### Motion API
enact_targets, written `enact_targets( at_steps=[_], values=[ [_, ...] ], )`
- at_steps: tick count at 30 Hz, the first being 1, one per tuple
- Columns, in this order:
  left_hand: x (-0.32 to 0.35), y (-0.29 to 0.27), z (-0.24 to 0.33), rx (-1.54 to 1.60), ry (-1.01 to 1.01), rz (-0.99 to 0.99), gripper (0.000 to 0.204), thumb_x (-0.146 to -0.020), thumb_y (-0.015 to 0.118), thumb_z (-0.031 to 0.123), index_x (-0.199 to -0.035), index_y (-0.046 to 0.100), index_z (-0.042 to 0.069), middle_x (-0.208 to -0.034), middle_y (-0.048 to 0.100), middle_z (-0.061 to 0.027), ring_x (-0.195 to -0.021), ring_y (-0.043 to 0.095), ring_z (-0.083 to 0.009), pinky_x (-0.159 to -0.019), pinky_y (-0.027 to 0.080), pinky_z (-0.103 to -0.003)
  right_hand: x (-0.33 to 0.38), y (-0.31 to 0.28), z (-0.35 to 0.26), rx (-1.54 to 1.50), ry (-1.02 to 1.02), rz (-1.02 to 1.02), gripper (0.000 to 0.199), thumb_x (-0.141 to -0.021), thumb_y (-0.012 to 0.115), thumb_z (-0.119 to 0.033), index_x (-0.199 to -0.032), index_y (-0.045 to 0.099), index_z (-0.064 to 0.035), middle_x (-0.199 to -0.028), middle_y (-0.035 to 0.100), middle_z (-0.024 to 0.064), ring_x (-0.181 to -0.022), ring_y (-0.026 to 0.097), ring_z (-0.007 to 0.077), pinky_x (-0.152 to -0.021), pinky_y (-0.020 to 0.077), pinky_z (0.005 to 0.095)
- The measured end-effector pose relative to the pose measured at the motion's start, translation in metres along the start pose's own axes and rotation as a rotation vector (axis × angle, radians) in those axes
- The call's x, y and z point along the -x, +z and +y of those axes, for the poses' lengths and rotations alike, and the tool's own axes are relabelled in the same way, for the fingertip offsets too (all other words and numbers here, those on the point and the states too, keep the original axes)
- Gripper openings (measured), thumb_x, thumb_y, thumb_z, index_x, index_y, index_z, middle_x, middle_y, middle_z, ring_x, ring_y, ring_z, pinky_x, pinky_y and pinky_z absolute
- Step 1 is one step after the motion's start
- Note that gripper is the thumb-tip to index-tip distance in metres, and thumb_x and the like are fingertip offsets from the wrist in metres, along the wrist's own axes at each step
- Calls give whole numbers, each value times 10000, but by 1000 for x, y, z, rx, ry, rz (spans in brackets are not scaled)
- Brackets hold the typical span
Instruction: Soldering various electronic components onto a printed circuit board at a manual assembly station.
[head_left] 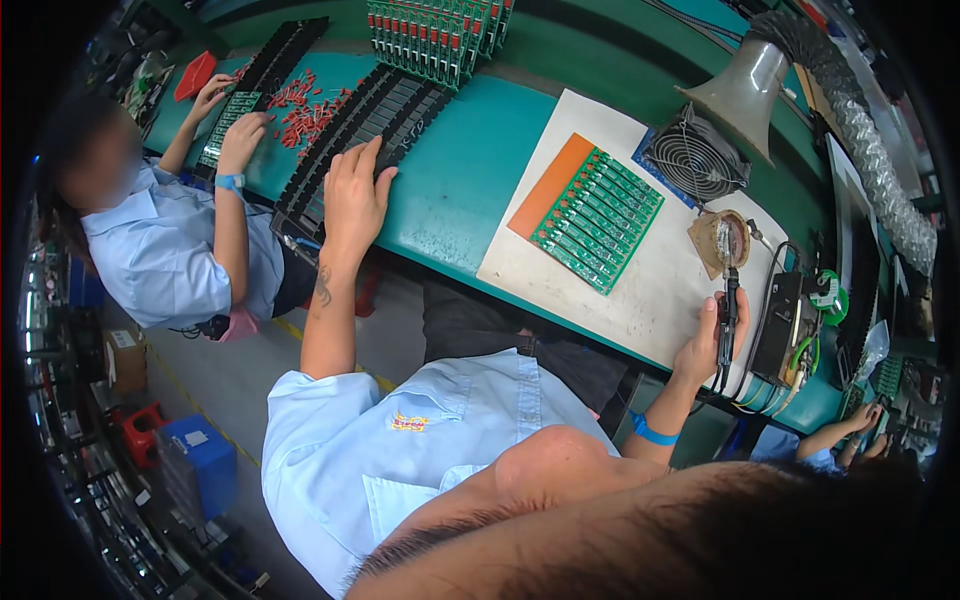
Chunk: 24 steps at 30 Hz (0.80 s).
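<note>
My right hand (703,345) is closed around the dark handle of a soldering iron (728,325). The iron's front end points away from me, at a small round brownish pot (710,240); whether it touches the pot I cannot tell. My left hand (355,190) reaches over a black slotted tray (335,140), fingers stretched out, nothing seen in them. Between my hands a green circuit board panel (612,225) with rows of small parts lies at a slant. An orange sheet (552,188) borders its left side, on a white mat (520,240).
Beyond the panel stand a black fan (697,160) and a fume-extraction funnel (735,95). A black box (778,325) with cables and a green solder spool (828,295) sit at right. Upright boards (430,40) stand at back. At left, a co-worker (160,240) works beside red components (305,115).
</note>
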<state>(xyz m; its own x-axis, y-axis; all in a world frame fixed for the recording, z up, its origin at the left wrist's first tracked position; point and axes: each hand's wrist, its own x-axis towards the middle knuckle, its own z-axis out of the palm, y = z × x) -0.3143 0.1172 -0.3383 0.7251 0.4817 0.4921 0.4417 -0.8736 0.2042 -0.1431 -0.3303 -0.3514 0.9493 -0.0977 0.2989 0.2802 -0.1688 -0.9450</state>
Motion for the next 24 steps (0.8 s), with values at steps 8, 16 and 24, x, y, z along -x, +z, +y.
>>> enact_targets(
  at_steps=[8,16,24],
  values=[
    [5,-2,-3,52,15,9,502,-887,728,174,-1351,604,29,-1247,649,-145,-1046,608,-311,-924,487,-417,1,3,-2,11,-12,30,455,-923,702,-53,-1356,569,-12,-1134,657,150,-973,621,191,-885,511,301],
    [-16,-8,57,26,114,175,527,-870,749,207,-1351,600,53,-1335,602,-107,-1192,558,-279,-1024,403,-435,1,3,-5,24,-4,33,458,-904,720,-54,-1337,580,-1,-1126,665,150,-961,625,189,-898,511,308],
    [-86,43,166,474,729,-117,372,-939,708,216,-1284,656,87,-1248,676,-56,-1107,632,-223,-974,446,-382,1,2,-3,-7,8,26,450,-901,724,-54,-1325,588,7,-1106,679,149,-951,636,182,-886,516,301]
  ],
)
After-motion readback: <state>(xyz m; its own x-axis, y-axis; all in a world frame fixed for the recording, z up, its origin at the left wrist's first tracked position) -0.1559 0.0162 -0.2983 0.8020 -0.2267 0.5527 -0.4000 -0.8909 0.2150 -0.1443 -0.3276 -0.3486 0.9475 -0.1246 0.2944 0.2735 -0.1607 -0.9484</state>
